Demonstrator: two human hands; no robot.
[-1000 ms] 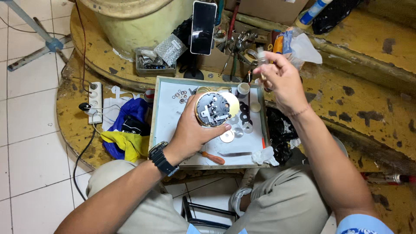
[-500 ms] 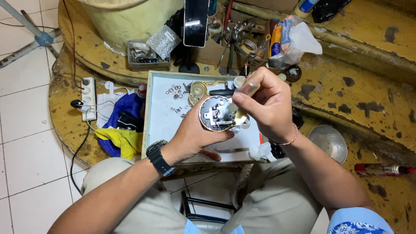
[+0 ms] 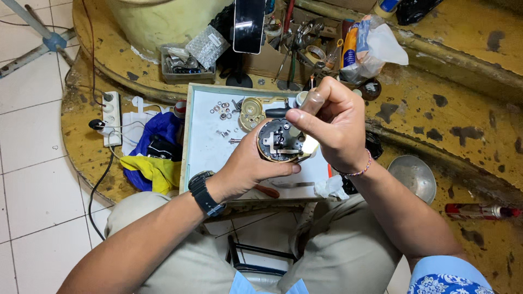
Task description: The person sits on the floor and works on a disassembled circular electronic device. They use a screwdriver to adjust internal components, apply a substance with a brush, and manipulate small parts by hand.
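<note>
My left hand (image 3: 248, 166) cups a round metal mechanism (image 3: 279, 141) with a gold rim and grey inner parts, held over a white work tray (image 3: 204, 147). My right hand (image 3: 332, 128) is closed around a small clear tube-like bottle (image 3: 311, 100), its lower end right at the mechanism's right edge. A black watch (image 3: 204, 191) is on my left wrist, a bead bracelet (image 3: 360, 170) on the right. On the tray lie a gold round cover (image 3: 249, 111), several small washers and screws (image 3: 220, 111) and a flat blade (image 3: 291, 184).
A power strip (image 3: 110, 117) and blue and yellow cloth (image 3: 150, 158) lie left of the tray. Behind it stand a phone on a holder (image 3: 249, 24), a small parts box (image 3: 182, 62), tools and a plastic bag (image 3: 370, 43). A metal bowl (image 3: 412, 175) and red-capped tube (image 3: 476, 210) sit right.
My right hand came down from up at the right with the small bottle and now sits against the mechanism. My left hand kept holding the mechanism over the tray.
</note>
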